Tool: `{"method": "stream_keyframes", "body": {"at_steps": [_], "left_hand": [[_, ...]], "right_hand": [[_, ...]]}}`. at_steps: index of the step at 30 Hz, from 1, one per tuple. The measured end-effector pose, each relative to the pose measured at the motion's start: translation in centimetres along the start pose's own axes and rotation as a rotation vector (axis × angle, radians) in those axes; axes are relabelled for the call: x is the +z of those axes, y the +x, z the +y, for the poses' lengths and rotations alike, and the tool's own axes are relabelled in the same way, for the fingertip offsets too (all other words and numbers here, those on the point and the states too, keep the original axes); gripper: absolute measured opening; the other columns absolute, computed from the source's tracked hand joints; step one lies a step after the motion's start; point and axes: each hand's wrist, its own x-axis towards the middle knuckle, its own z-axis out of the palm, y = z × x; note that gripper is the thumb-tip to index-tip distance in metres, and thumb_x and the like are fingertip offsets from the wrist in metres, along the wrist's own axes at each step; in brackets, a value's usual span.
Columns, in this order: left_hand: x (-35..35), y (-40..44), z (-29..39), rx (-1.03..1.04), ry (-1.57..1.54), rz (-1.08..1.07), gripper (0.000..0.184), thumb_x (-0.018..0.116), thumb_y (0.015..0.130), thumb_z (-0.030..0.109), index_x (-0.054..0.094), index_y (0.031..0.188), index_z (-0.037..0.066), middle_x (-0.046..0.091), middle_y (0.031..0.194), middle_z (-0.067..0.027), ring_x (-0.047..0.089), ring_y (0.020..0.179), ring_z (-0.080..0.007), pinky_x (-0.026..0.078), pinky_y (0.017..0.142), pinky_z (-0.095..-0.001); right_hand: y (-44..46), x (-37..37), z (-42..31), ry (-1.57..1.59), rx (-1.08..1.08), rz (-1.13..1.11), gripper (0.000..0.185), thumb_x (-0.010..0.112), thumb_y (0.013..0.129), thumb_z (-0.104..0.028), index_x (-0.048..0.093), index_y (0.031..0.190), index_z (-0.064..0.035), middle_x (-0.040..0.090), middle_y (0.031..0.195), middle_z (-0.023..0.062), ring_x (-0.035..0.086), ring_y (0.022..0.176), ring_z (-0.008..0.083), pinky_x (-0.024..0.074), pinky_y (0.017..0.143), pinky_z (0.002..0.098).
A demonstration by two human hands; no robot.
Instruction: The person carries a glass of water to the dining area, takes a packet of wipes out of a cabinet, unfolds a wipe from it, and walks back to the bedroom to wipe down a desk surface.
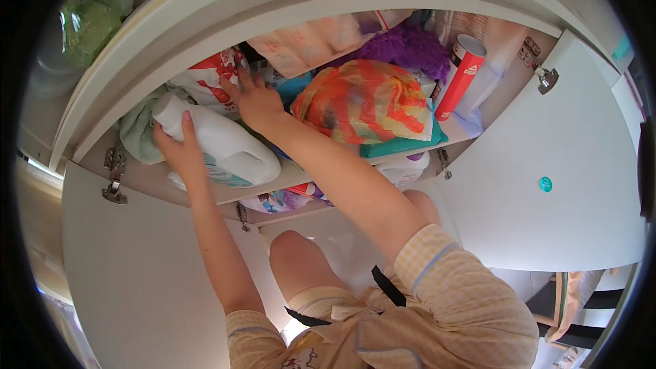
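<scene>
Gripping the white bottle (232, 140) near its cap, the left hand (181, 150) is sitting closer; the bottle's long axis is slanting rightward and bodyward from it, over the shelf (294, 177). Beyond, the right hand (254, 99) is spreading its fingers by the red-and-white bag (208, 85), seemingly gripping nothing; an orange bag (362, 106) is lying to its right.

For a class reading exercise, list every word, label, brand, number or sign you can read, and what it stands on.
No word or number reads clearly.
Red tube: a white triangular mark; lettering too small.
White bottle: label too small.
Red-and-white package: print too blurred.
Round teal sticker: too small.
Pale pink packaging: print too faint.
</scene>
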Motion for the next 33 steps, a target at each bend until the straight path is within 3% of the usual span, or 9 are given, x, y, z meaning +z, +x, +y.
{"method": "stream_keyframes", "body": {"at_steps": [5,11,14,17,19,22,24,30,33], "left_hand": [[0.1,-0.3,-0.1,-0.056,-0.120,0.039,0.052,0.058,0.078,0.023,0.036,0.115,-0.006,0.047,0.108,-0.0179,0.048,0.095,-0.0231,0.036,0.084,-0.0299],[-0.4,-0.8,-0.1,-0.038,-0.050,0.030,0.053,0.056,0.079,0.026,0.035,0.117,-0.005,0.047,0.109,-0.0165,0.049,0.096,-0.0228,0.040,0.081,-0.0308],[-0.2,-1.3,0.0,-0.062,-0.164,0.055,0.053,0.056,0.079,0.025,0.035,0.117,-0.005,0.046,0.110,-0.0178,0.049,0.095,-0.0239,0.039,0.081,-0.0313],[-0.3,-1.4,-0.3,0.070,-0.105,0.086,0.052,0.056,0.080,0.023,0.034,0.116,-0.007,0.045,0.109,-0.0204,0.049,0.094,-0.0260,0.040,0.081,-0.0326],[-0.2,-1.5,0.1,0.220,0.080,0.167,0.050,0.055,0.080,0.020,0.034,0.114,-0.010,0.043,0.108,-0.0231,0.048,0.095,-0.0274,0.041,0.080,-0.0336],[0.0,-2.4,2.1,0.138,0.020,0.168,0.049,0.054,0.080,0.019,0.034,0.113,-0.011,0.041,0.109,-0.0237,0.046,0.097,-0.0280,0.041,0.079,-0.0342],[-0.1,-2.5,2.2,0.204,0.084,0.181,0.048,0.054,0.080,0.018,0.034,0.113,-0.011,0.040,0.109,-0.0235,0.046,0.097,-0.0281,0.041,0.079,-0.0343],[-0.4,-2.5,2.0,0.231,0.069,0.153,0.048,0.054,0.080,0.018,0.034,0.114,-0.009,0.039,0.109,-0.0227,0.047,0.093,-0.0283,0.041,0.079,-0.0345],[-0.7,-3.0,2.8,0.140,0.070,0.128,0.048,0.054,0.080,0.019,0.034,0.115,-0.007,0.039,0.110,-0.0216,0.046,0.095,-0.0281,0.038,0.082,-0.0346]], "right_hand": [[-0.5,-3.9,-0.8,0.113,0.063,-0.217,0.040,0.042,0.074,-0.009,0.045,0.113,-0.0081,0.041,0.114,0.0190,0.046,0.099,0.0354,0.0480,0.068,0.0393],[-4.9,-9.2,1.2,0.352,-0.132,0.190,0.027,0.053,0.069,-0.013,0.056,0.094,-0.0048,0.048,0.107,0.0140,0.046,0.100,0.0314,0.0439,0.075,0.0441],[-7.8,-12.6,4.2,-0.045,-0.126,0.410,0.031,0.056,0.068,-0.018,0.056,0.096,-0.0048,0.048,0.109,0.0134,0.040,0.107,0.0315,0.0319,0.086,0.0517],[-10.2,-11.6,6.9,-0.201,0.326,0.519,0.032,0.055,0.069,-0.023,0.057,0.096,-0.0054,0.049,0.109,0.0126,0.037,0.110,0.0304,0.0228,0.089,0.0533],[-12.3,-8.1,9.4,-0.223,0.292,0.146,0.031,0.052,0.072,-0.025,0.058,0.094,-0.0044,0.048,0.111,0.0132,0.036,0.112,0.0282,0.0251,0.088,0.0506],[-12.3,-7.1,8.3,-0.120,0.203,0.046,0.028,0.051,0.074,-0.023,0.058,0.090,-0.0014,0.051,0.104,0.0144,0.042,0.102,0.0296,0.0297,0.084,0.0476],[-11.9,-7.3,7.4,0.155,0.381,-0.149,0.024,0.050,0.074,-0.021,0.057,0.086,-0.0006,0.053,0.096,0.0142,0.047,0.094,0.0289,0.0335,0.082,0.0414],[-12.3,-5.8,7.6,0.112,0.240,0.310,0.035,0.051,0.069,-0.010,0.050,0.103,-0.0033,0.053,0.085,0.0132,0.049,0.083,0.0278,0.0361,0.077,0.0366],[-12.2,-7.6,8.4,-0.101,0.119,0.217,0.052,0.053,0.066,-0.010,0.040,0.116,-0.0107,0.052,0.087,0.0110,0.048,0.083,0.0262,0.0363,0.076,0.0368]]}}
